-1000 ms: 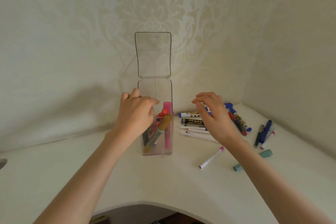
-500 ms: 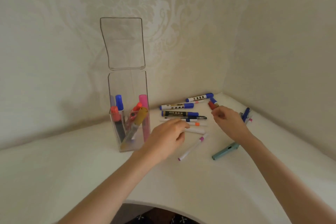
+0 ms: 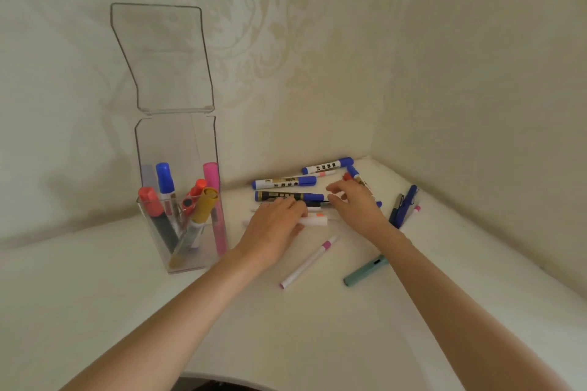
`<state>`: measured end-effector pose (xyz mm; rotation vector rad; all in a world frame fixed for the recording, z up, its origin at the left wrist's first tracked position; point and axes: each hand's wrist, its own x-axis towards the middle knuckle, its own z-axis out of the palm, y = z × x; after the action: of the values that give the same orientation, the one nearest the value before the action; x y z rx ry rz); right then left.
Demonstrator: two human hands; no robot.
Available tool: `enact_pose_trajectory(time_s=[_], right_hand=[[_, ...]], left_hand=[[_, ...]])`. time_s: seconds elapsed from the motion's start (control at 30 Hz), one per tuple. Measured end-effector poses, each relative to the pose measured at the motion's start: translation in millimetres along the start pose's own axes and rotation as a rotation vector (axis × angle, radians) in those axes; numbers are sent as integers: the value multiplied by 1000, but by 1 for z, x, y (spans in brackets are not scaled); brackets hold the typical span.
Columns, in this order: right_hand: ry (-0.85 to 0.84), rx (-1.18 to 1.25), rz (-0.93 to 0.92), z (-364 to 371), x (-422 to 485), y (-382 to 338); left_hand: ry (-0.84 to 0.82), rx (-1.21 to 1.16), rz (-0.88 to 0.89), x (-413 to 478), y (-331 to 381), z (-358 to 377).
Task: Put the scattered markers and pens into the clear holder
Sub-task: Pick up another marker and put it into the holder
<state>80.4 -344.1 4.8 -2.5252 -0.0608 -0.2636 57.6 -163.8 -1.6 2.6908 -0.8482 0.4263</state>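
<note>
Reaching into the scattered pile right of the clear holder (image 3: pixel 178 200), left hand (image 3: pixel 276 225) lying loosely spread over a white marker (image 3: pixel 314 220), right hand (image 3: pixel 359 206) curling fingers toward a thin black pen (image 3: pixel 317 201), grip on either impossible to confirm. Likely risking a sideways nudge, sending round barrels rolling away. Possibly tipping the tall holder when dropping pens in.

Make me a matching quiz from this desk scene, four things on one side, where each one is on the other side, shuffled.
Things:
1. pink highlighter
2. teal pen
3. clear lid
4. pink-tipped white marker

Places:
A. flipped up above the clear holder
B. on the desk between the forearms
C. standing in the holder
D. on the desk by the right forearm

Pairs: 1-C, 2-D, 3-A, 4-B
</note>
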Motion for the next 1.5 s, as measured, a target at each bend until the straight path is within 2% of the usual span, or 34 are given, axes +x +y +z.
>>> enact_pose_trajectory(time_s=[0.17,0.37,0.47,0.63,0.7,0.87,0.97,1.1,1.27,1.4,1.5], right_hand=[[-62,-170,3,30,24,-14],[-117,-206,22,40,35,-11],[-110,-31,7,28,26,-19],[-70,582,104,-3,1,-45],[-13,701,86,-14,-8,-58],[146,854,-71,-51,-26,-91],[236,858,-170,-68,-38,-115],[362,776,-316,-76,-49,-160],[410,685,-443,-67,-47,-203],[387,699,-420,-52,-40,-211],[337,655,-435,-41,-36,-209]], left_hand=[[150,-137,-119,-3,-2,-17],[157,-176,-137,-5,-1,-29],[170,-203,-157,-7,-2,-34],[180,-244,-172,-6,4,-48],[209,-283,-163,-5,10,-61],[327,-482,-99,-18,22,-113],[470,-588,-80,-35,15,-149],[585,-666,-151,-50,-11,-186],[649,-606,-221,-55,-42,-210],[571,-372,-297,-61,-58,-196],[569,-130,-198,-67,-65,-181]])
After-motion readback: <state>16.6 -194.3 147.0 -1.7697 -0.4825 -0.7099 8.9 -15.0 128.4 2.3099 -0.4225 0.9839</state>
